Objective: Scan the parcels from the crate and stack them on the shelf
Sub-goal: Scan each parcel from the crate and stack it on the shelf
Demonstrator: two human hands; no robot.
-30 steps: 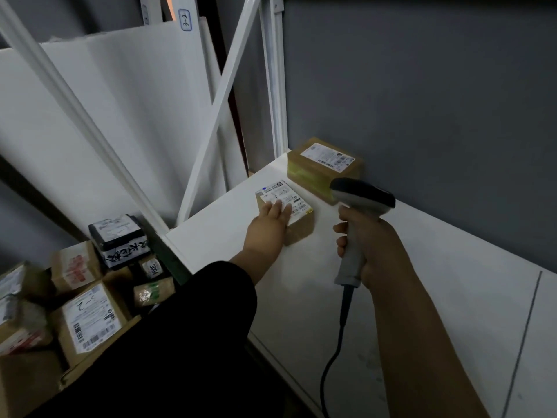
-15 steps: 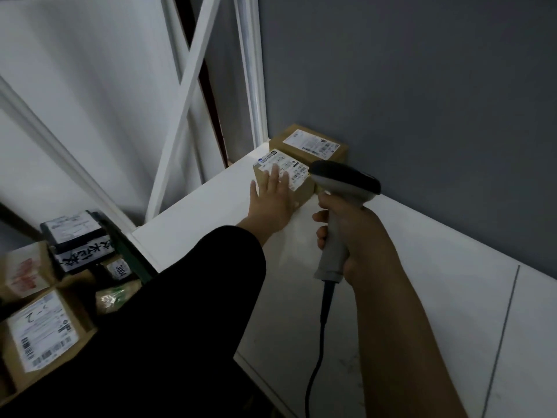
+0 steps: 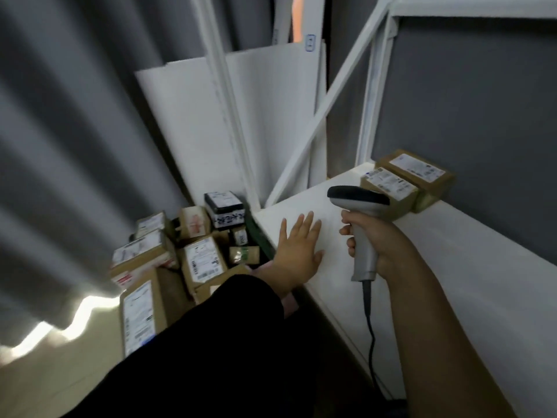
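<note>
Spanning the right side, a white shelf (image 3: pixel 452 267) backs onto a grey wall (image 3: pixel 467 116); grey curtain (image 3: pixel 60 116) at left. Two parcels (image 3: pixel 388 184) sit touching at its far end, with at least eight more in the crate (image 3: pixel 261 238) below left. Left hand (image 3: pixel 298 248) empty, fingers spread; right hand (image 3: pixel 370 236) clamped round one scanner (image 3: pixel 358 200).

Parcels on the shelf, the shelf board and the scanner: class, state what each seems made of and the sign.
Parcels: likely cardboard, matt brown, with white paper labels. Shelf board: smooth matt white, perhaps painted or laminated board. Scanner: apparently moulded plastic, grey handle, dark head.
</note>
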